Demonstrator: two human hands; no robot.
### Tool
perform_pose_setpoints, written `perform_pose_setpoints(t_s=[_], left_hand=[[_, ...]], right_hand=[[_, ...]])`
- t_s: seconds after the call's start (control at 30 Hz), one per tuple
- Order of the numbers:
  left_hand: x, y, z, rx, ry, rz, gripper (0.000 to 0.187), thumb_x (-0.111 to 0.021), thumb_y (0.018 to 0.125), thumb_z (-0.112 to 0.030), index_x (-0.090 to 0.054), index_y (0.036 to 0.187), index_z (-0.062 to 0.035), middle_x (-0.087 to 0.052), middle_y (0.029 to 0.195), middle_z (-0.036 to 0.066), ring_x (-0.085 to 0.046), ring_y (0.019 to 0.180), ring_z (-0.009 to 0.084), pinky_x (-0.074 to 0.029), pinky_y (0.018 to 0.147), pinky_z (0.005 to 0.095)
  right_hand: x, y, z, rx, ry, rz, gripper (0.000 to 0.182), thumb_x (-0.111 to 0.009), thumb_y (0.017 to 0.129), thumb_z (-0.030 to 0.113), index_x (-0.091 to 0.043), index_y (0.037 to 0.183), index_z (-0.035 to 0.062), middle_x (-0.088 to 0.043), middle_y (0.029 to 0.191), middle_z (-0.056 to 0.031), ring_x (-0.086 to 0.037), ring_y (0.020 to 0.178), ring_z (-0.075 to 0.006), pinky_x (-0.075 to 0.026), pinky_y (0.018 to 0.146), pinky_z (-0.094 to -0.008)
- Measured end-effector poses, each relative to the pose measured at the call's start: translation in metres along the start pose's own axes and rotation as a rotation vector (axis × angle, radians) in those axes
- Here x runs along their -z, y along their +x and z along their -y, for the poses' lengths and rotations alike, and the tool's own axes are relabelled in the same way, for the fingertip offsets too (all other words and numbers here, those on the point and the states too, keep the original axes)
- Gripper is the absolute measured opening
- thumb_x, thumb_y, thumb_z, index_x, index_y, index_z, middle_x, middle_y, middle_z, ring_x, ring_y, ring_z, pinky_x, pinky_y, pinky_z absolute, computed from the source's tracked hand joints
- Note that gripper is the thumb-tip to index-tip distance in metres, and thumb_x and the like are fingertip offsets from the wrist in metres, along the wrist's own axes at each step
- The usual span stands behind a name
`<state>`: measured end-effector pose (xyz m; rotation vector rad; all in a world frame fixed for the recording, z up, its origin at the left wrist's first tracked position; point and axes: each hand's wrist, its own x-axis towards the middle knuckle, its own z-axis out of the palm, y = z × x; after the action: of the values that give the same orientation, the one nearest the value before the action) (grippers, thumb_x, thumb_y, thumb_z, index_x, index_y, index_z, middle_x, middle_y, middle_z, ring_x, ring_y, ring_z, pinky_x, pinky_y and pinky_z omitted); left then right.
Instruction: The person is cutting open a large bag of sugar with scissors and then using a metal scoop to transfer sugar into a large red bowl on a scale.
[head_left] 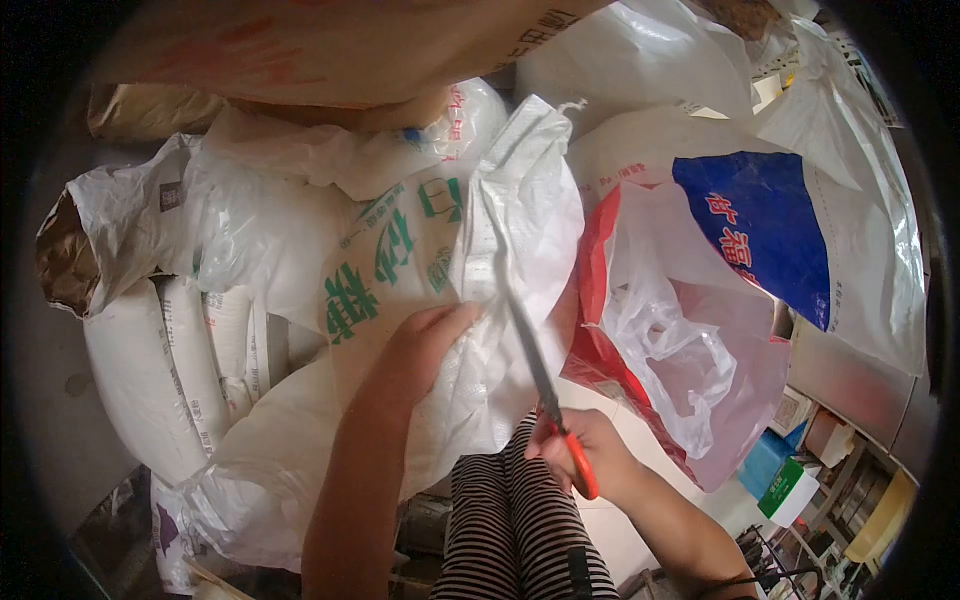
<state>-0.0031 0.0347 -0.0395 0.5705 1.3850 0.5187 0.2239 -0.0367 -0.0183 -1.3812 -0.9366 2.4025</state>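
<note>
A white woven sack (400, 250) with green printed characters lies across the middle, its gathered top edge pointing up and to the right. My left hand (435, 345) grips a fold of the sack, fingers closed on it. Low and to the right, my right hand (580, 450) holds orange-handled scissors (535, 355). The long blades point up and left over the white plastic, close together. A short string (572, 105) sticks out at the sack's top corner.
A red-edged bag (600, 350) holding clear crumpled plastic (680, 360) stands at the right, beside a white sack with a blue panel (770, 220). Stacked white sacks (150, 370) fill the left. A brown sack (300, 50) hangs across the top. A green-white box (788, 490) sits lower right.
</note>
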Motion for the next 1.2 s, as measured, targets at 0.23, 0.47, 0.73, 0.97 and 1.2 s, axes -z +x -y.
perform_pose_setpoints(t_s=[0.23,0.47,0.73,0.97,1.2], left_hand=[[-0.012,-0.014,0.002,-0.096,0.013,-0.158,0.025,-0.057,0.09,-0.024,-0.063,0.092,0.0004,-0.058,0.083,0.0,-0.051,0.077,0.0084,-0.042,0.07,0.0255],[-0.016,-0.043,-0.007,-0.791,0.703,-0.494,0.02,-0.073,0.073,-0.012,-0.062,0.089,-0.0084,-0.054,0.087,0.003,-0.053,0.079,0.018,-0.043,0.069,0.0308],[-0.025,-0.042,-0.028,-1.007,1.061,-0.368,0.016,-0.067,0.074,-0.002,-0.058,0.086,-0.0042,-0.059,0.091,0.01,-0.057,0.086,0.027,-0.045,0.079,0.0373],[-0.004,-0.07,-0.054,-0.996,0.6,-0.518,0.008,-0.057,0.083,0.002,-0.057,0.09,-0.0016,-0.06,0.099,0.01,-0.059,0.088,0.0237,-0.046,0.074,0.033],[-0.012,-0.065,-0.048,-0.981,1.037,-0.442,0.022,-0.072,0.074,-0.006,-0.067,0.094,-0.0095,-0.058,0.117,0.008,-0.054,0.108,0.0262,-0.045,0.088,0.038]], right_hand=[[-0.01,-0.005,0.011,0.012,0.096,-0.021,0.032,-0.058,0.093,0.033,-0.055,0.086,0.0014,-0.047,0.061,0.0009,-0.045,0.052,-0.0067,-0.036,0.05,-0.0217],[-0.019,0.001,0.006,0.152,-0.136,-0.298,0.027,-0.069,0.086,0.024,-0.054,0.083,0.0023,-0.048,0.07,0.0008,-0.044,0.069,-0.009,-0.039,0.063,-0.0266],[-0.029,-0.023,-0.006,0.173,0.093,-0.333,0.021,-0.064,0.089,0.016,-0.048,0.08,0.0064,-0.044,0.073,0.0034,-0.041,0.067,-0.0067,-0.037,0.062,-0.0228],[-0.034,-0.053,-0.013,0.15,0.289,-0.422,0.016,-0.056,0.095,0.017,-0.047,0.085,0.0078,-0.043,0.07,0.0047,-0.039,0.06,-0.0041,-0.032,0.053,-0.0202],[-0.041,-0.08,-0.017,0.114,0.354,-0.392,0.015,-0.054,0.096,0.018,-0.047,0.086,0.0085,-0.042,0.069,0.0056,-0.038,0.058,-0.0042,-0.031,0.051,-0.0199]])
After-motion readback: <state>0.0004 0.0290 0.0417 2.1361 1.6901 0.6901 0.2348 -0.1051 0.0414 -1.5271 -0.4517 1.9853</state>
